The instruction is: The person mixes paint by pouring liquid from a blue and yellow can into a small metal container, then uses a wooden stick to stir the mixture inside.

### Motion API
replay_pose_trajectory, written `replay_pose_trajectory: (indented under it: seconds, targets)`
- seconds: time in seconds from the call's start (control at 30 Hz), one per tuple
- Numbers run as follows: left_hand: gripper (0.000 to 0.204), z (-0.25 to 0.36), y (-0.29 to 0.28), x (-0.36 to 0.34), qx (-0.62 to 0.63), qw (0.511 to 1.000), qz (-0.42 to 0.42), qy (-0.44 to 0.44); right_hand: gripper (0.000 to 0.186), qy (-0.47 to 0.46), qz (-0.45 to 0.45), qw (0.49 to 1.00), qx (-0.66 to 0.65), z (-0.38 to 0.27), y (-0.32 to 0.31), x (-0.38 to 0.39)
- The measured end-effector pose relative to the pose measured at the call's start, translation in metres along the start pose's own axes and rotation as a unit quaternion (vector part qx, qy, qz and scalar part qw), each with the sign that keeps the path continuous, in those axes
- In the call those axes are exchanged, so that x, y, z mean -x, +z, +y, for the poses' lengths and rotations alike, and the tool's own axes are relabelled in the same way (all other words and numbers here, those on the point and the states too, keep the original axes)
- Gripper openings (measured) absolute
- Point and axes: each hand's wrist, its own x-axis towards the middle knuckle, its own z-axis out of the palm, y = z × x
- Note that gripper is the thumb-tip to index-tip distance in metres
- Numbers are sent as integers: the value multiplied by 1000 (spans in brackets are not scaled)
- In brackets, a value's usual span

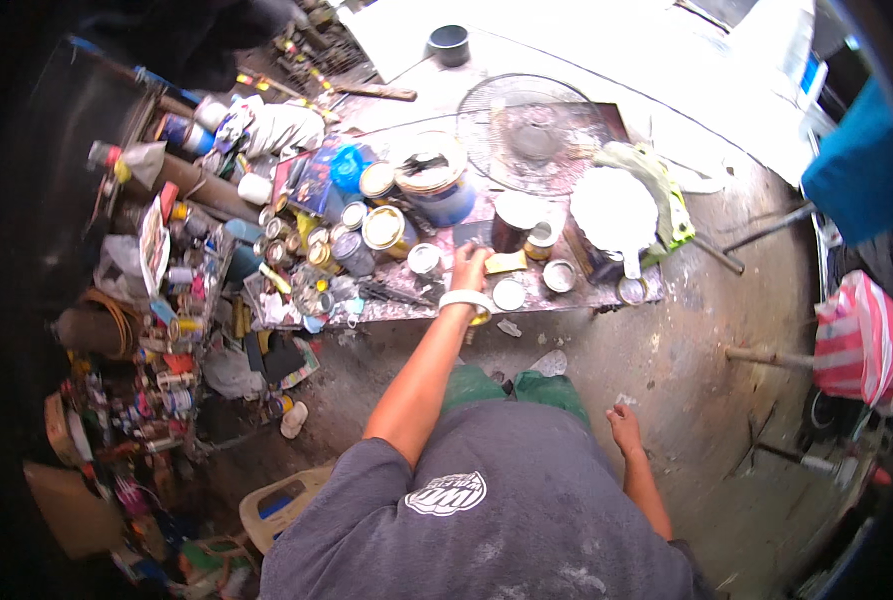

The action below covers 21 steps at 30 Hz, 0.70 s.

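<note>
My left hand (469, 266) reaches over the table's near edge with a white ring (465, 299), perhaps a tape roll, around its wrist. Its fingertips are at a dark flat sheet (474, 233); whether they grip it I cannot tell. Just right of the hand lies a yellow block (507, 262), with a dark can (514, 222) behind it. A small round tin (425, 260) stands to its left, and a white lid (509, 295) lies close to the edge. Down at my right side hangs my right hand (625, 430), fingers curled in, nothing visible in them.
Paint cans (387, 230) and a bigger blue bucket (435, 190) crowd the table's left. Behind are a round wire grille (482, 105) and a black cup (450, 45). A white container (612, 212) stands right. Cluttered shelves (172, 350) line the left; a striped bag (860, 335) hangs right.
</note>
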Motion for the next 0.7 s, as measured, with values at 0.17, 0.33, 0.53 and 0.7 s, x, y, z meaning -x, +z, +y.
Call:
replay_pose_trajectory:
  seconds: [0.17,0.33,0.53,0.7]
  targets:
    - [65,-39,-74,11,238,952,-191,-24,50,-74,-55,994,54,-100,48,-10]
    - [57,-32,-186,50,265,922,-282,-1,50,-202,-87,968,122,-198,135,-15]
    - [67,-59,-365,101,225,964,-130,52,53,-457,-140,842,249,-406,295,31]
    - [70,-121,-474,123,252,967,48,17,49,-625,-165,682,341,-486,447,40]
